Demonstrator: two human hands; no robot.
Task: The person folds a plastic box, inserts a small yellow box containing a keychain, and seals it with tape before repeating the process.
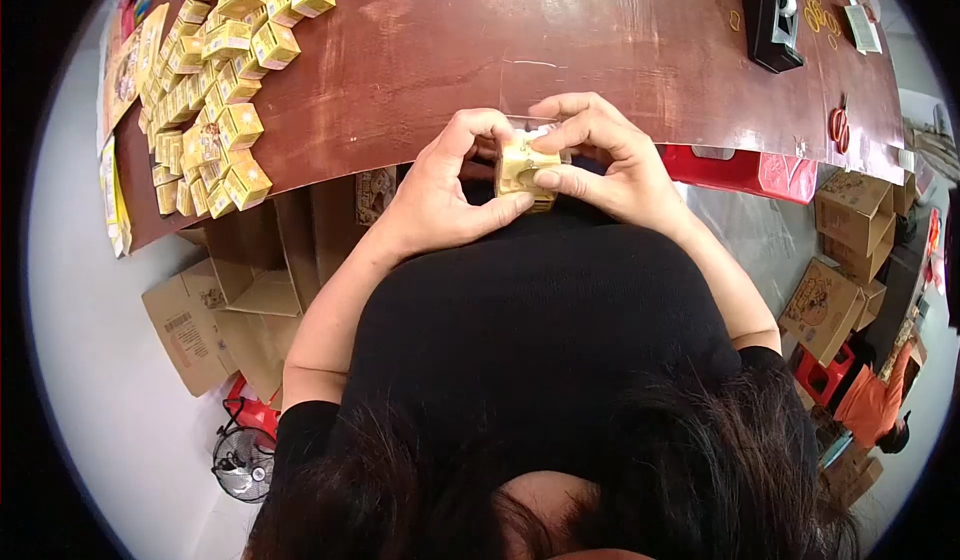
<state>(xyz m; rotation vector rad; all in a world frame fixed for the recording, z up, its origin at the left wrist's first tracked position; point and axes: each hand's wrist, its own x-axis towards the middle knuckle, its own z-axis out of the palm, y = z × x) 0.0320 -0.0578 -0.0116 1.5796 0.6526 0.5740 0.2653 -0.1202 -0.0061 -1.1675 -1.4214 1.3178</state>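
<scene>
Between my two hands is a small yellow box (517, 172), held just off the table's near edge, close to my body. My left hand (437, 185) grips its left side, with the thumb along the lower front and the fingers behind. My right hand (607, 160) closes on the other side, its thumb pressed on the front and its index finger at the top. Something whitish or clear shows at the box's upper end; I cannot make out what it is. The fingertips behind the box are partly hidden.
Many similar yellow boxes (205, 100) are piled on the left of the brown table (450, 50). At the right lie a black tape dispenser (770, 20), rubber bands (822, 20) and red scissors (840, 128). Cardboard boxes (185, 325) and a fan (243, 463) stand below. Another person (872, 400) is at far right.
</scene>
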